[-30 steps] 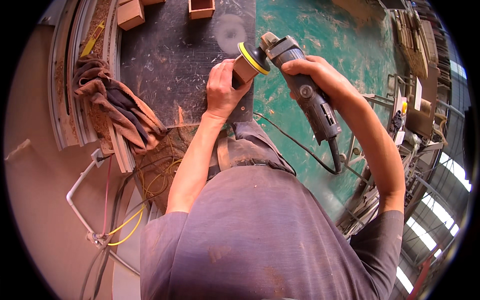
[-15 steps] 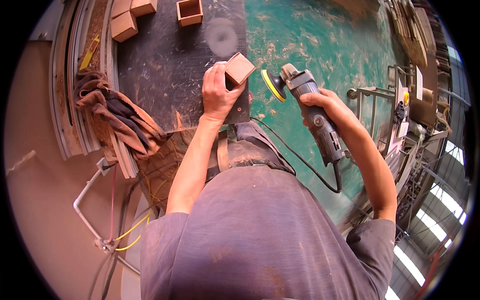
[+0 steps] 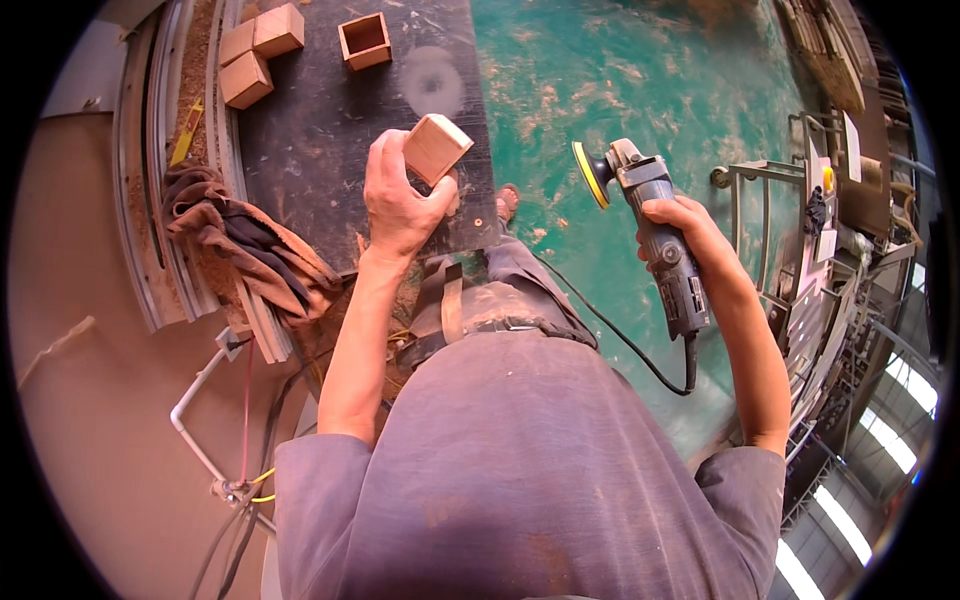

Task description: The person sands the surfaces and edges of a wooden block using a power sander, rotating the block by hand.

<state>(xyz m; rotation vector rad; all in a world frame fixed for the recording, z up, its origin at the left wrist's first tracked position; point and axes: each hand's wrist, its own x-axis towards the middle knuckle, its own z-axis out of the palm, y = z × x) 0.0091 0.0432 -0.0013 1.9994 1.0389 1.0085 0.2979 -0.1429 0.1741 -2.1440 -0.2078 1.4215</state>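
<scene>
A small wooden box (image 3: pixel 436 148) is gripped in my left hand (image 3: pixel 400 205), raised above the near right part of the dark work table (image 3: pixel 330 170). One smooth side of it faces up, and my fingers hide part of it. My right hand (image 3: pixel 688 232) is wrapped round the body of a grey power sander (image 3: pixel 668 250), held over the green floor to the right of the table. The sander's round yellow-edged pad (image 3: pixel 591 175) points left toward the box, with a wide gap between them. Its black cord (image 3: pixel 630 345) loops back toward my waist.
Farther up the table stand an open-topped wooden box (image 3: pixel 366 42) and several wooden blocks or boxes (image 3: pixel 247 80). A brown cloth (image 3: pixel 245 235) hangs at the table's left edge, near a yellow tool (image 3: pixel 187 130). A metal-framed cart (image 3: pixel 765 200) stands at right.
My left hand has moved left with the box and turned it, so a different side shows. The sander in my right hand has shifted right, away from the box.
</scene>
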